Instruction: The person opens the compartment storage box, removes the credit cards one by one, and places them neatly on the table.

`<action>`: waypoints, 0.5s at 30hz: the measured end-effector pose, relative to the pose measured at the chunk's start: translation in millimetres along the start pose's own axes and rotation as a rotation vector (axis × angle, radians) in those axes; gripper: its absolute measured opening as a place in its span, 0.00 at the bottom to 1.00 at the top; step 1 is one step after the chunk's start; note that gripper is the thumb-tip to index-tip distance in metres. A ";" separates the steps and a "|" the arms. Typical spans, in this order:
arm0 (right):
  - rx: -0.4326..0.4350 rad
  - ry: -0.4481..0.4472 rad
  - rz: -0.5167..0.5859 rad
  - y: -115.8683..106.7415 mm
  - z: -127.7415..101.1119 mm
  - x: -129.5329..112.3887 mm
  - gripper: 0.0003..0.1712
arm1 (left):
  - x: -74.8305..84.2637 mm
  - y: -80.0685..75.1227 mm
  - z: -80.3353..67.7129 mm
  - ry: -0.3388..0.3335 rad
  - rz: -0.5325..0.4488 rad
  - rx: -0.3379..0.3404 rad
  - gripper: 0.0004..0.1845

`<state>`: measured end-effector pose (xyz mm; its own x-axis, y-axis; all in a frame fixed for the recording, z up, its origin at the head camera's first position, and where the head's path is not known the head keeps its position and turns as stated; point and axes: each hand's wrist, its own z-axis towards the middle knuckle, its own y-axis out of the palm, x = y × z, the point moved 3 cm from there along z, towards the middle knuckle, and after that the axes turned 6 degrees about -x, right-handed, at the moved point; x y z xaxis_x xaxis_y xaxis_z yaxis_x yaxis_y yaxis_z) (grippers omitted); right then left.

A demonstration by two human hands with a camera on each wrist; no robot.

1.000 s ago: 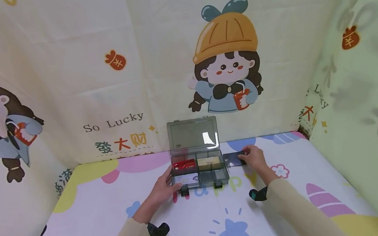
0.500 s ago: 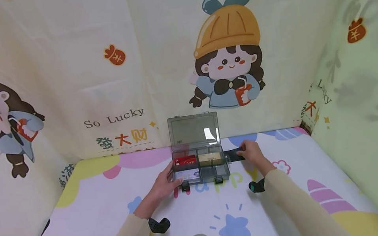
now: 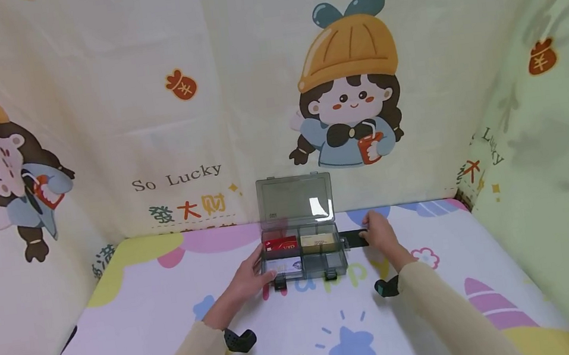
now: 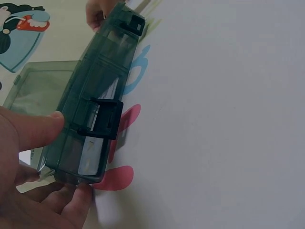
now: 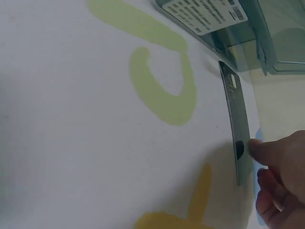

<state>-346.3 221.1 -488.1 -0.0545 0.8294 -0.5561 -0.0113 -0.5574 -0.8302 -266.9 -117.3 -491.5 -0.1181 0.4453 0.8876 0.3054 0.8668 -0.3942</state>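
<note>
A smoky grey-green compartment box (image 3: 324,274) stands with its lid (image 3: 295,199) raised at the back. My left hand (image 3: 246,278) grips its left end, thumb on the upper edge and fingers along the side. Red cards (image 3: 280,244), pale gold cards (image 3: 318,242) and white cards (image 3: 283,266) fill three compartments; the front right compartment shows only its walls. A dark card (image 5: 242,114) lies flat on the cloth, close against the box's right side. My right hand (image 3: 380,235) hovers at the card's right end, thumb tip over it and the other fingers loosely curled beyond it.
The patterned tablecloth (image 3: 282,322) has printed shapes and letters. A cartoon-printed cloth backdrop (image 3: 233,118) rises right behind the box and encloses both sides. Black wrist devices (image 3: 240,340) hang below the sleeves. The box's right wall carries a white label (image 5: 205,14).
The card beside the box has gone from shiny blue and slightly tilted to flat and black. My right hand's fingers have lifted a little from it. My left hand keeps its hold.
</note>
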 end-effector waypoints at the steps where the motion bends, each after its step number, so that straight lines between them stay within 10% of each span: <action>1: 0.006 -0.010 0.026 2.3 -0.7 -0.2 0.14 | -1.1 -0.6 -0.6 0.003 0.002 0.003 0.43; 15: -0.039 -0.010 0.345 1.2 -17.5 -16.9 0.14 | 3.3 -1.2 -3.3 -0.025 0.056 0.011 0.44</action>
<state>-328.0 207.1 -480.4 -0.0580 0.5918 -0.8040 0.0477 -0.8028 -0.5943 -264.5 -117.7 -487.3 -0.1245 0.4984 0.8580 0.3016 0.8428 -0.4458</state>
